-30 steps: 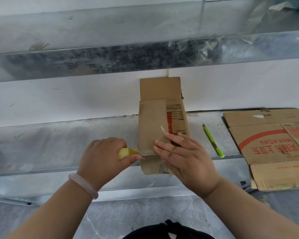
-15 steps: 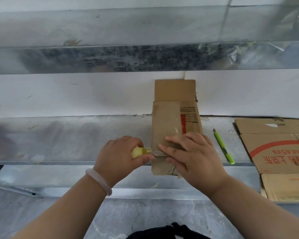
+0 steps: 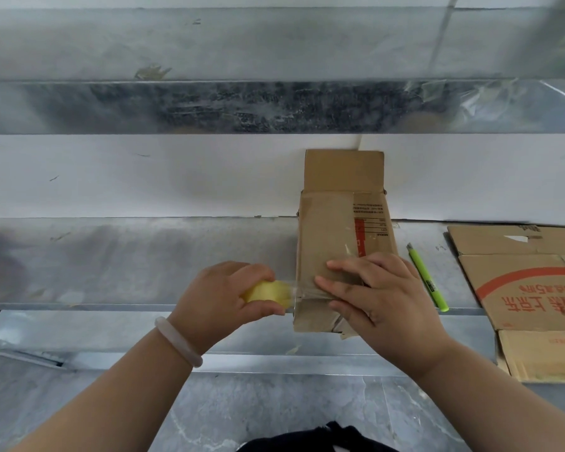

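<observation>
Left hand point(image 3: 225, 298) was curled round a yellow tape roll point(image 3: 268, 291), thumb under it and fingers over the top, holding it just off the left side of the box point(image 3: 327, 243). A pale bracelet point(image 3: 178, 340) sat on that wrist. From the roll a short clear strip point(image 3: 293, 288) ran taut to the box's left edge and on across its top face. The box lay lengthwise on a metal ledge point(image 3: 128, 256). Its near end hung over the ledge's front lip, and its far flap stood up against the white wall point(image 3: 144, 177). Red print and small black lettering showed on the right part of its top. The right hand point(image 3: 382, 298) lay flat on the near half of the box, fingers straight and spread a little, pointing left and pressing down on the strip; it gripped nothing. Just right of the box a slim green tool point(image 3: 426, 277) lay on the ledge, apart from the hand. Farther right, flattened cardboard point(image 3: 529, 288) with red print lay on the ledge and stuck out past its front lip.
</observation>
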{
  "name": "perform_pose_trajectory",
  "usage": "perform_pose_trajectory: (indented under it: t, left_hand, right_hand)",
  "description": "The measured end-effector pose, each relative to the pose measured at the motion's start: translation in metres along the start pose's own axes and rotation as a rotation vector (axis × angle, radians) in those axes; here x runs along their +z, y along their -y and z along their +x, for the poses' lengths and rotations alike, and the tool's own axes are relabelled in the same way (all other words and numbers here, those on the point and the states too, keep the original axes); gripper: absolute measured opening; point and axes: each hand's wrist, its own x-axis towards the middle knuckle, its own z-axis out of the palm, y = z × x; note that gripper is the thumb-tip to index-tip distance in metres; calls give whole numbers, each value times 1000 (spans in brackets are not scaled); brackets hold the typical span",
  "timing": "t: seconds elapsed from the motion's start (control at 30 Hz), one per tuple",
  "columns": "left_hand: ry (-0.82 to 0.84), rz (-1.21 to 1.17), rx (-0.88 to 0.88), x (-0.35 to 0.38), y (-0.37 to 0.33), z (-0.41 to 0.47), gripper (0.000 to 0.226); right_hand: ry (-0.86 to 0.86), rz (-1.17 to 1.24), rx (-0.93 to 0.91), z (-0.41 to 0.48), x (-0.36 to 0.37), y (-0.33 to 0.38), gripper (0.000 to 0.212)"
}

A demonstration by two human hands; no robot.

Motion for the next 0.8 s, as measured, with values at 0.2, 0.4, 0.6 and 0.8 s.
perform_pose_trajectory:
  t: [0.2,0.4,0.6,0.8]
  left_hand:
    - [41,122,56,2,8,5,55]
    - [110,45,69,14,17,4,52]
    - [122,-78,22,17,24,-9,58]
    - [113,-60,-58,15,15,-3,54]
  right_hand:
    - [5,22,15,2,0,1,30]
    - [-15,34,25,0,0,2,29]
    - [-26,27,19,0,0,3,28]
    - [-35,42,34,2,-1,2,28]
